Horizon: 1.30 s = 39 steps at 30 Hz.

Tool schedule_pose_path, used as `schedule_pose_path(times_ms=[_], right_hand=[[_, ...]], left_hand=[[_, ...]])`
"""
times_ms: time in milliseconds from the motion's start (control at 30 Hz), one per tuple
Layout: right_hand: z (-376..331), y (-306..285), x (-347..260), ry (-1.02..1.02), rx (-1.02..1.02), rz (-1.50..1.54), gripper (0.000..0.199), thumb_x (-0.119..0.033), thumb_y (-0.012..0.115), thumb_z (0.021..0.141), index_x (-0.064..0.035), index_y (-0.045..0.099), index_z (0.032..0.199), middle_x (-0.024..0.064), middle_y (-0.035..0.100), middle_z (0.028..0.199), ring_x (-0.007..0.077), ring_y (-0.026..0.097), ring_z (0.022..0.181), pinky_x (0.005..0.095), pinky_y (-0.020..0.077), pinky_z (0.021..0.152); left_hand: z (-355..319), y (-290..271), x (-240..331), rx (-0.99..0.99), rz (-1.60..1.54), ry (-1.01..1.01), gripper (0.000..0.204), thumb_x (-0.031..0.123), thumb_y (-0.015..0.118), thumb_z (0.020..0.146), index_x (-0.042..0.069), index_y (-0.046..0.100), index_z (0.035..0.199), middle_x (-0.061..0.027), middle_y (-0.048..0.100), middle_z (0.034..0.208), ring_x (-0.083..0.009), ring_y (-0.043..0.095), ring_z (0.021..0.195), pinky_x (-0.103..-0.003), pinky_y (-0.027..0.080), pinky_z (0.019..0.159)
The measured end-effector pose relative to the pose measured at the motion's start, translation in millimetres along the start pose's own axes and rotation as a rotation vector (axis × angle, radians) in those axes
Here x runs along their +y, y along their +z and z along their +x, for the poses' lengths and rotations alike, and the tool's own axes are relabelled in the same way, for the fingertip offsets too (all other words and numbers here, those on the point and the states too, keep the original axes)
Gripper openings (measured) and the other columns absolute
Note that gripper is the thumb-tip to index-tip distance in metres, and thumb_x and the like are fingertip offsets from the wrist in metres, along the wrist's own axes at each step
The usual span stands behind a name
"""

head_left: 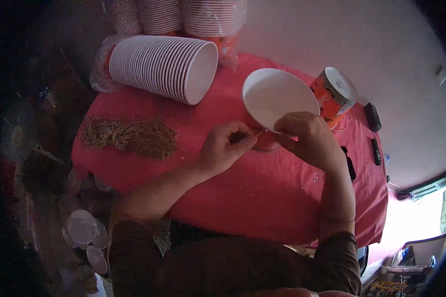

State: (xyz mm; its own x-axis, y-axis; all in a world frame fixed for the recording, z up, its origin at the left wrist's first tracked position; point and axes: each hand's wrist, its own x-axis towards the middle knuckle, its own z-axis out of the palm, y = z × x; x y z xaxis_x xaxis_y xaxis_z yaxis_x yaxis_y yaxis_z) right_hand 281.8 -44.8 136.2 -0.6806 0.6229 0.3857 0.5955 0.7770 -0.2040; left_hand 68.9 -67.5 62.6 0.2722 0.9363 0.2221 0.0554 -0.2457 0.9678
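Note:
A large paper bucket (277,96), white inside with a red-orange outside, stands tilted toward me on the red-covered table. My right hand (312,141) pinches its near rim, the fingers over the edge and the thumb below. Close to the bucket's outer wall, on the left, is my left hand (228,146). Its thumb and forefinger are pressed together, and what they hold, if anything, is too small to make out. Bundles of tan string (134,137) lie to the left of this hand.
A nested stack of white-lined paper buckets (158,67) lies at the back left, before more wrapped stacks (183,17). An upturned orange bucket (334,94) stands at the right. Beyond it are a black box (372,117) and a remote control (376,151). Round white discs (82,226) lie below the table's left.

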Motion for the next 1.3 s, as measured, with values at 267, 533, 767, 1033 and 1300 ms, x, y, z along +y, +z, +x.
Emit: schedule_pose_path(times_ms=[267, 533, 767, 1033, 1300], right_hand=[[1.9, 3.8, -10.7, 0.004, 0.026, 0.063, 0.012, -0.007, 0.067, 0.074, -0.0010, 0.060, 0.082, 0.0124, 0.060, 0.074, 0.0288, 0.060, 0.069, 0.0357, 0.0471, 0.061], [3.2, 4.7, -14.1, -0.022, 0.033, 0.087, 0.014, -0.008, 0.068, 0.073, -0.0010, 0.062, 0.084, 0.0120, 0.061, 0.074, 0.0268, 0.061, 0.068, 0.0342, 0.0479, 0.060], [4.5, -1.7, -16.2, 0.081, -0.041, 0.203, 0.013, -0.007, 0.064, 0.078, -0.0013, 0.064, 0.090, 0.0116, 0.064, 0.080, 0.0226, 0.061, 0.072, 0.0312, 0.0477, 0.063], [8.7, 2.7, -8.6, 0.145, -0.071, 0.396, 0.016, -0.004, 0.061, 0.080, -0.0029, 0.066, 0.095, 0.0082, 0.064, 0.081, 0.0163, 0.060, 0.072, 0.0283, 0.0464, 0.063], [20.3, 3.1, -7.3, 0.012, -0.200, 0.282, 0.008, -0.004, 0.060, 0.079, -0.0018, 0.065, 0.085, 0.0044, 0.063, 0.076, 0.0121, 0.057, 0.068, 0.0269, 0.0457, 0.061]], left_hand=[[-1.0, 1.8, -0.8, 0.036, 0.038, 0.075, 0.012, 0.012, 0.062, 0.086, 0.002, 0.057, 0.083, 0.0019, 0.052, 0.068, -0.0037, 0.046, 0.062, -0.022, 0.039, 0.054], [-1.7, -0.1, -3.8, 0.033, -0.015, 0.044, 0.011, 0.012, 0.061, 0.087, 0.001, 0.057, 0.085, 0.0004, 0.055, 0.071, -0.0039, 0.049, 0.063, -0.022, 0.040, 0.054], [-2.8, -2.3, 1.2, -0.007, 0.012, 0.046, 0.015, 0.014, 0.059, 0.089, 0.000, 0.058, 0.089, -0.0050, 0.062, 0.080, -0.0088, 0.060, 0.076, -0.024, 0.048, 0.065], [-4.5, 1.6, 6.4, -0.008, -0.030, 0.054, 0.014, 0.014, 0.060, 0.088, 0.000, 0.058, 0.090, -0.0036, 0.061, 0.079, -0.0077, 0.057, 0.072, -0.024, 0.047, 0.063], [-2.6, 1.2, -1.4, 0.023, 0.000, 0.142, 0.012, 0.013, 0.062, 0.087, 0.002, 0.059, 0.085, 0.0001, 0.057, 0.073, -0.0053, 0.052, 0.068, -0.022, 0.043, 0.060]])
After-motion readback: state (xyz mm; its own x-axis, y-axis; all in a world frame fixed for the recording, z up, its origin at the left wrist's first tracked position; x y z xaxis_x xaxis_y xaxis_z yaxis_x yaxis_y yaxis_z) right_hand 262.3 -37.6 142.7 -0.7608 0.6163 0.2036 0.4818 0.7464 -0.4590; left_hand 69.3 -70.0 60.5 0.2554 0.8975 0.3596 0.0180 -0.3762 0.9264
